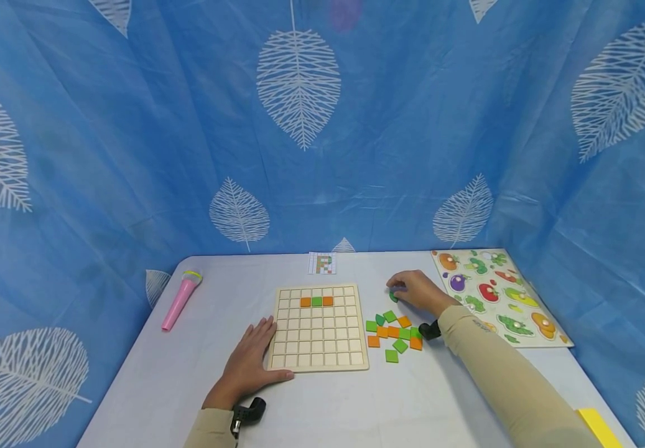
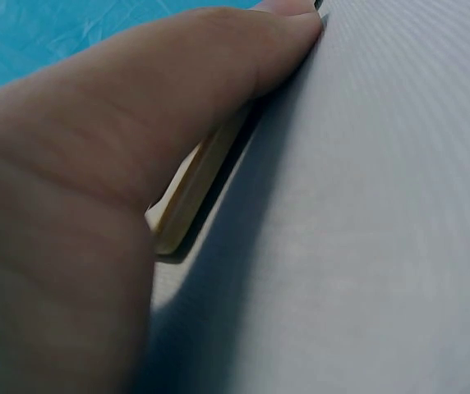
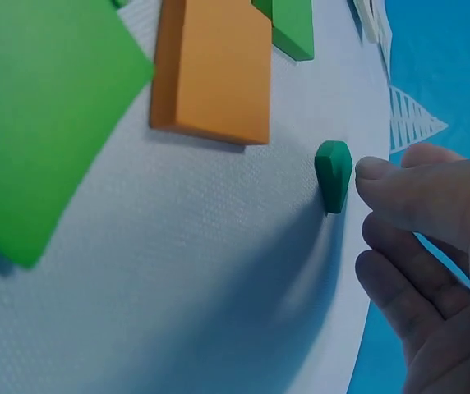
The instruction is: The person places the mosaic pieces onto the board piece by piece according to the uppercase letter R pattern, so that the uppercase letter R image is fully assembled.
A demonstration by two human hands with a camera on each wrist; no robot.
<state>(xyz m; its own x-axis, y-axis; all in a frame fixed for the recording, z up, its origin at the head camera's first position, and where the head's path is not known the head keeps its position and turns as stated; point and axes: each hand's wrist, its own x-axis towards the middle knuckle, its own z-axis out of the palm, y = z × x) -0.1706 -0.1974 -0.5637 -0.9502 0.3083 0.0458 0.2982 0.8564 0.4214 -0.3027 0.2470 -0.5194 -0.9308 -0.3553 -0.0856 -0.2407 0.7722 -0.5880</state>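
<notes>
On the left side of a wooden grid board (image 1: 320, 359), my left hand (image 1: 252, 356) rests with fingers spread along the edge and thumb at the near corner. The thumb also lies over the board's edge (image 2: 187, 205) in the left wrist view. My right hand (image 1: 416, 291) reaches over a small dark green piece (image 1: 393, 295), its fingers loosely bent. In the right wrist view the dark green piece (image 3: 334, 176) sits right beside the thumb tip, a thin gap showing between them. An orange, a green and an orange tile (image 1: 328, 301) sit in a row on the board.
Loose green and orange tiles (image 1: 393, 331) lie right of the board, with a dark green piece (image 1: 380, 320) among them. A patterned card (image 1: 322, 263) is behind the board. A pink toy microphone (image 1: 179, 303) lies left; a vegetable puzzle board (image 1: 496, 292) lies right.
</notes>
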